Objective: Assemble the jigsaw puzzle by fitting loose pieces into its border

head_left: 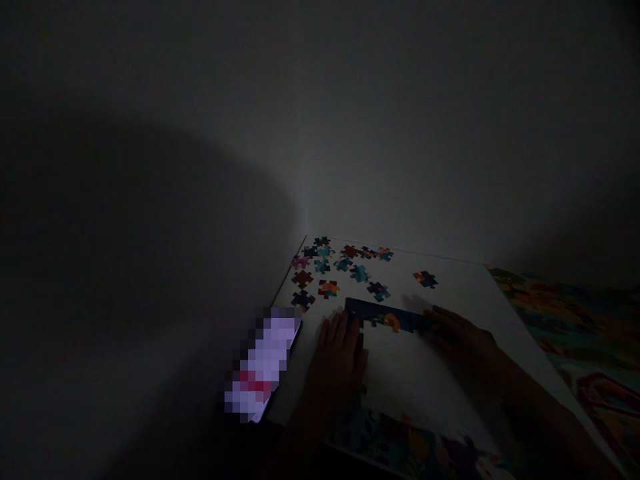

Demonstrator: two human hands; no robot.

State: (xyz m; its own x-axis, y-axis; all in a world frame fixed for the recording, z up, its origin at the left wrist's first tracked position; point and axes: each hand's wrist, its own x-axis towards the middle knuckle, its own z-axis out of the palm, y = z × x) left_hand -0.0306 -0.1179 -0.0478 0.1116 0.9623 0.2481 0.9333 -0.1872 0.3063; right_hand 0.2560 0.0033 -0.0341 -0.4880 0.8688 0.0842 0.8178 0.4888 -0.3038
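In dim light, a partly joined jigsaw puzzle lies on a white board. Its dark blue top strip carries an orange shape, and more joined pieces run down the left side. My left hand rests flat over that left side, fingers stretched forward and covering some of the pieces. At the strip's right end, my right hand touches the edge with its fingers extended. Shadow hides part of those fingertips. Along the bottom runs a colourful joined section, partly dark.
Several loose puzzle pieces lie scattered toward the board's far left corner, with one piece farther right. A lit phone, its screen blurred, is by the left edge. Walls meet behind the board. A colourful printed surface lies at right.
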